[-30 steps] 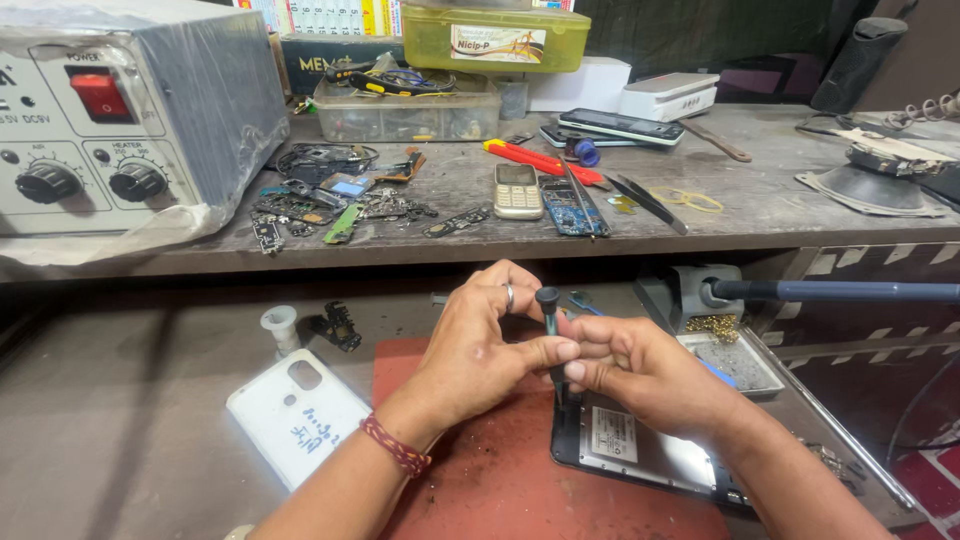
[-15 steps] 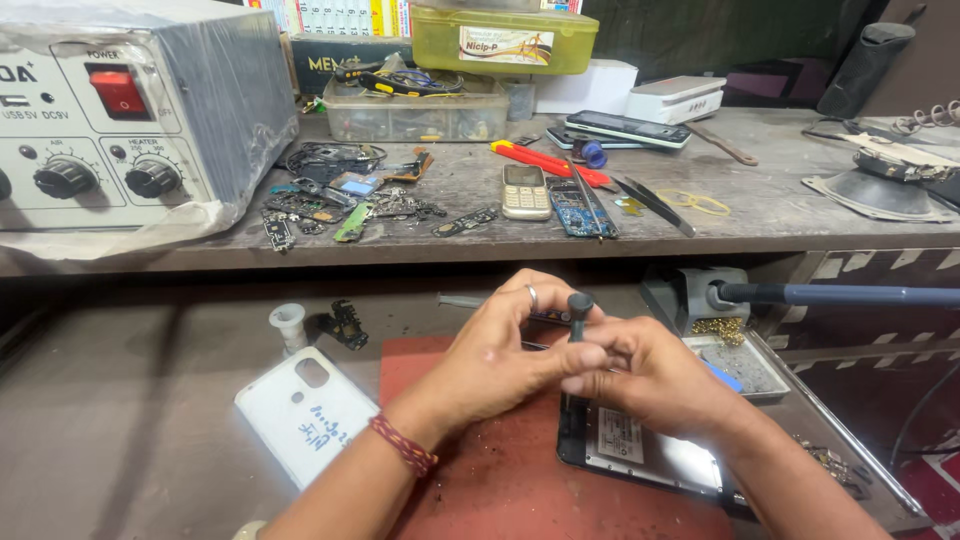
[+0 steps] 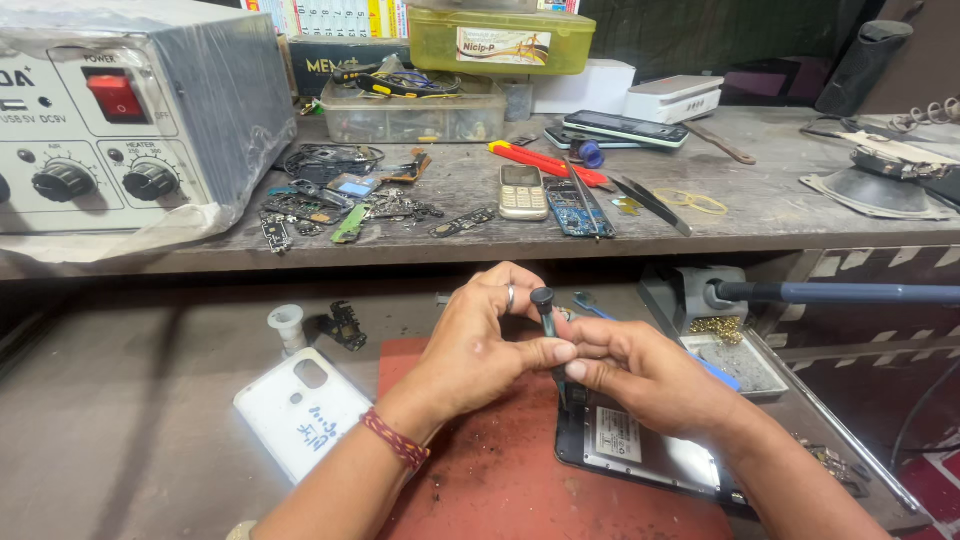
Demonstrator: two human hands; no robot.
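My left hand [image 3: 480, 345] and my right hand [image 3: 645, 372] meet over a red work mat [image 3: 490, 470], both pinching a small dark screwdriver [image 3: 545, 310] held upright. Its round cap sticks up above my fingers and its tip points down at the top edge of an opened phone [image 3: 640, 450] lying on the mat under my right hand. A white phone back cover [image 3: 300, 410] lies to the left of the mat, apart from my left forearm.
A raised shelf holds a grey rework station [image 3: 130, 130], loose circuit parts [image 3: 340, 205], a small keypad phone [image 3: 522, 190], a red cutter [image 3: 545, 162], tweezers and plastic boxes. A soldering iron stand [image 3: 700, 300] with brass wool sits to the right. A small white bottle [image 3: 288, 325] stands left.
The screwdriver has come more upright between my fingers, its cap now showing above them. Both hands stay together over the phone's top edge.
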